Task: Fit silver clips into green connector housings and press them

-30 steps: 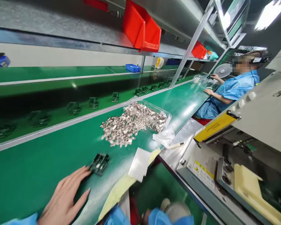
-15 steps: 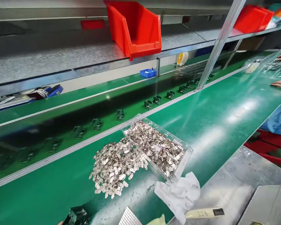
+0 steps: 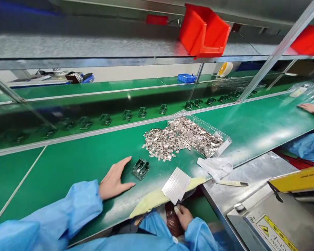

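My left hand (image 3: pixel 116 179) rests over the green work surface with thumb and fingers spread. Just right of it, apart from the fingers, stands a small dark green circuit board assembly (image 3: pixel 140 169). My right hand (image 3: pixel 183 217) is low at the front edge, fingers curled, its thumb close to the lower corner of a white gridded sheet (image 3: pixel 176 184); what it grips, if anything, is hidden. A brown perforated item (image 3: pixel 172 221) lies beside that hand. Farther back is a heap of small silvery metal pieces (image 3: pixel 159 143), spilling beside a clear plastic tray (image 3: pixel 223 146) full of them.
Several similar board assemblies (image 3: pixel 127 115) line the strip behind the metal rail. A white cloth (image 3: pixel 217 167) and a cutter-like tool (image 3: pixel 231 183) lie right. A machine (image 3: pixel 274 216) stands lower right. Red bins (image 3: pixel 205 35) sit overhead. A co-worker's hand (image 3: pixel 312 108) is far right.
The view has swung down and left, bringing both my hands in. The board assembly at the bottom edge now shows whole on the surface, with my open left hand beside it.
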{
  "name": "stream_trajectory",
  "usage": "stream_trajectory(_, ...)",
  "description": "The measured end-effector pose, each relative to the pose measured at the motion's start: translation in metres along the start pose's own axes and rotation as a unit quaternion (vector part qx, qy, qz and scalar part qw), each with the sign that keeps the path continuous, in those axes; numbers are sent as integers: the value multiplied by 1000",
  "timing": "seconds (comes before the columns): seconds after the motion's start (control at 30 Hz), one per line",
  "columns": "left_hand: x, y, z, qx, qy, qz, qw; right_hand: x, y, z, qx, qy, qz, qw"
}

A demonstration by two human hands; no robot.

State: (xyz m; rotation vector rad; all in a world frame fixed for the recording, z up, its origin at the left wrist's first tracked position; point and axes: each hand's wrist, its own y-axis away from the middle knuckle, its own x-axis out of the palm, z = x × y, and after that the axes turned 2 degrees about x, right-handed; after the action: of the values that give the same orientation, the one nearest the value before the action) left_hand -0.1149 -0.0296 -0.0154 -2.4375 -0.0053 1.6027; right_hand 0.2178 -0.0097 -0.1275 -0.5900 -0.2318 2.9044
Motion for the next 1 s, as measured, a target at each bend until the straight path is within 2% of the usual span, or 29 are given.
stream_trajectory(0.1, -4, -33, 4, 64, 59, 64, 994, -31, 24, 8, 46, 48, 195, 979)
stream_trajectory(0.17, -4, -50, 6, 108, 95, 92, 985, -52, 28, 33, 62, 59, 291, 953)
stream_trajectory(0.23, 0, -61, 5, 137, 119, 97, 979, -60, 25, 70, 65, 43, 354, 932)
stream_trajectory(0.27, 3, -65, 4, 149, 127, 89, 976, -58, 21, 91, 59, 31, 356, 932)
stream_trajectory(0.33, 10, -69, -1, 179, 142, 60, 972, -40, 9, 132, 22, 49, 269, 962)
stream_trajectory(0.4, 16, -70, -6, 212, 157, 26, 964, -14, -9, 164, -45, 100, 212, 971)
stream_trajectory(0.5, 20, -71, -12, 227, 178, -43, 956, 22, -44, 195, -135, 182, 267, 937)
stream_trajectory(0.67, 16, -94, -11, 174, 184, -180, 950, 48, -110, 232, -212, 274, 329, 879)
stream_trajectory(0.77, 13, -126, -6, 143, 180, -226, 947, 58, -161, 251, -258, 277, 370, 848)
stream_trajectory(0.83, 11, -149, 2, 122, 165, -242, 948, 63, -209, 258, -264, 274, 383, 841)
stream_trajectory(0.9, 9, -168, 14, 95, 133, -253, 953, 67, -270, 258, -238, 289, 344, 861)
stream_trajectory(0.93, 7, -176, 22, 79, 116, -258, 956, 68, -304, 256, -208, 309, 275, 886)
stream_trajectory(1.0, 6, -185, 38, 42, 95, -267, 958, 72, -376, 247, -183, 334, 193, 904)
